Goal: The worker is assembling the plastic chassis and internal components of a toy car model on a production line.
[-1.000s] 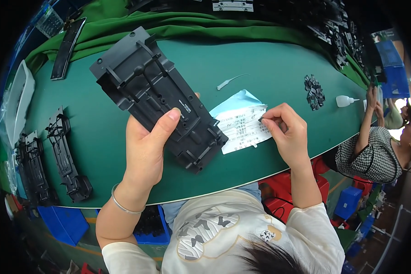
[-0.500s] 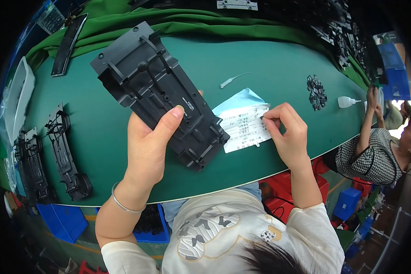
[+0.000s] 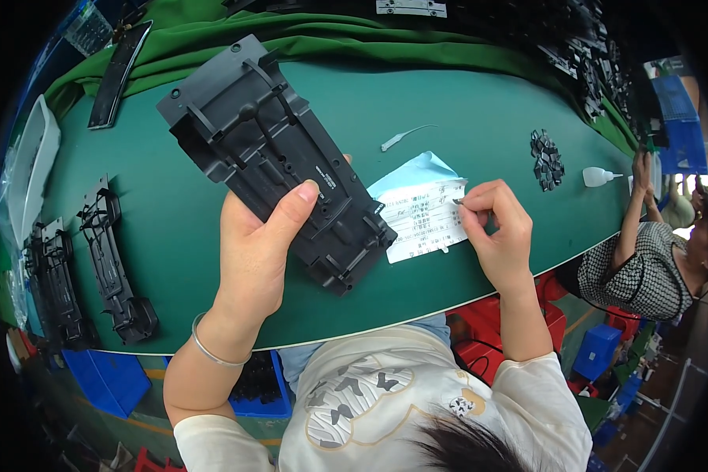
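Observation:
My left hand (image 3: 263,236) grips a long black molded plastic chassis part (image 3: 279,161), thumb across its face, held tilted above the table. Over the right edge of a printed, handwritten paper slip (image 3: 425,220), my right hand (image 3: 499,224) is closed in a pinch. A small dark piece (image 3: 458,202) shows at its fingertips; its exact kind is too small to tell. The slip has a light blue upper part, and the chassis part's lower end covers some of its left side.
Similar black chassis parts (image 3: 112,267) lie on the green table (image 3: 354,102) at left. To the right are a pile of small black pieces (image 3: 546,160) and a white squeeze bottle (image 3: 599,176). A thin translucent nozzle (image 3: 397,140) lies beyond the slip. A co-worker (image 3: 633,267) sits at right.
My right hand has shifted slightly to the right, and the dark piece at its fingertips shows more clearly. The left hand and chassis part have barely moved.

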### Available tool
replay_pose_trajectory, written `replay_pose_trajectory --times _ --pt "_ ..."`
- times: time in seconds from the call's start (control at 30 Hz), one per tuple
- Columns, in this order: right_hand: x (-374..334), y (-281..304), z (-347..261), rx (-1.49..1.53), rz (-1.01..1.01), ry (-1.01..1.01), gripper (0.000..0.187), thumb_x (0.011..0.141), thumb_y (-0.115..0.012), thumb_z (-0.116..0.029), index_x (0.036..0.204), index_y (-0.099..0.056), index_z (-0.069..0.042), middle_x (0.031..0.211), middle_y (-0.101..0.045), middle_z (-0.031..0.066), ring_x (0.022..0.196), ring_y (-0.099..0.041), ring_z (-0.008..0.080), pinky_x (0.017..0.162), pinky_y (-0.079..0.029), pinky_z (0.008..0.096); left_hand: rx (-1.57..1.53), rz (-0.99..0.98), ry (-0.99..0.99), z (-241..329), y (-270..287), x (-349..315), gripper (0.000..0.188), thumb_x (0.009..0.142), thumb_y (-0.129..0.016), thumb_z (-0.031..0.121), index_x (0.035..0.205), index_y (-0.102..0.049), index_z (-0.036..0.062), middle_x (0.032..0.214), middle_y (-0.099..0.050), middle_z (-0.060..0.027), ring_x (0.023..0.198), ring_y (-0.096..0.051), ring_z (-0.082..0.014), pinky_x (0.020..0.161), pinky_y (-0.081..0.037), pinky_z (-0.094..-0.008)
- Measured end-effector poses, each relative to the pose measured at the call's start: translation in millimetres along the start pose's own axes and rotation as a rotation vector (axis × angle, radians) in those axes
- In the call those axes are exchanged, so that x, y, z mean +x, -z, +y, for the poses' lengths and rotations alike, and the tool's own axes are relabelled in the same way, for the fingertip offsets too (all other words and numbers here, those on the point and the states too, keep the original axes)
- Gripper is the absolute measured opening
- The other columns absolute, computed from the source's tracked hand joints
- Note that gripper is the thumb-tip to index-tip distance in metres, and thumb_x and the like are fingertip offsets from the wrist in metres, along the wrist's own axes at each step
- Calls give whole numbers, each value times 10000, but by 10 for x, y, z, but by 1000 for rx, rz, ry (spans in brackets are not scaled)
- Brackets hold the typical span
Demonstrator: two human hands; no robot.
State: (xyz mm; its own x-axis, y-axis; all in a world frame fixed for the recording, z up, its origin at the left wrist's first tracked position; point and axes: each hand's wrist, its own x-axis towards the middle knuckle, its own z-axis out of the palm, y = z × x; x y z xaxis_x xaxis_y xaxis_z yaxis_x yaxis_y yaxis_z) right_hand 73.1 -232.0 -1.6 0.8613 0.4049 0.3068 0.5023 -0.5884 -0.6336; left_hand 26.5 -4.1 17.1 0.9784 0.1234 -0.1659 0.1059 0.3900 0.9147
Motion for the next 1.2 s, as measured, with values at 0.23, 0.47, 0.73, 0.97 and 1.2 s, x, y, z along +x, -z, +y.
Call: replay_pose_trajectory --times 0.23,0.47,0.73,0.97,1.2 --pt "-10 54 -56 338 88 -191 124 684 -558 68 735 -468 0 711 -514 59 551 -472 102 491 -392 197 -36 -19 -31 -3 -21 9 242 794 -489 97 995 -496 -37 954 -563 -123 846 -542 -163 760 -432 -280" --pt "-9 162 -86 1453 -50 -616 129 773 -537 -54 891 -492 -26 751 -510 30 590 -436 73 535 -356 180 -55 21 -4 13 -26 -24 252 791 -484 91 1009 -481 -36 971 -554 -142 864 -540 -176 777 -428 -291" --pt "3 120 -136 1695 -164 -670 119 794 -514 -84 897 -488 -30 769 -500 38 583 -396 66 528 -332 181 -44 8 -5 15 3 -31 265 791 -476 98 1018 -475 -37 983 -548 -148 869 -538 -174 782 -425 -292" --pt "-77 -134 -581 989 -29 -196 168 684 -566 72 808 -489 -10 759 -523 94 643 -525 138 523 -434 220 -104 -143 -29 -29 -19 -15 408 804 -438 192 1141 -364 -26 1159 -427 -179 1015 -470 -246 840 -404 -347" --pt "-42 -348 -784 433 -127 281 288 540 -625 95 800 -585 -22 797 -533 95 655 -535 191 536 -444 252 -25 -205 -85 -18 -1 -37 409 836 -415 255 1140 -368 -14 1132 -434 -145 1021 -452 -216 845 -390 -331"
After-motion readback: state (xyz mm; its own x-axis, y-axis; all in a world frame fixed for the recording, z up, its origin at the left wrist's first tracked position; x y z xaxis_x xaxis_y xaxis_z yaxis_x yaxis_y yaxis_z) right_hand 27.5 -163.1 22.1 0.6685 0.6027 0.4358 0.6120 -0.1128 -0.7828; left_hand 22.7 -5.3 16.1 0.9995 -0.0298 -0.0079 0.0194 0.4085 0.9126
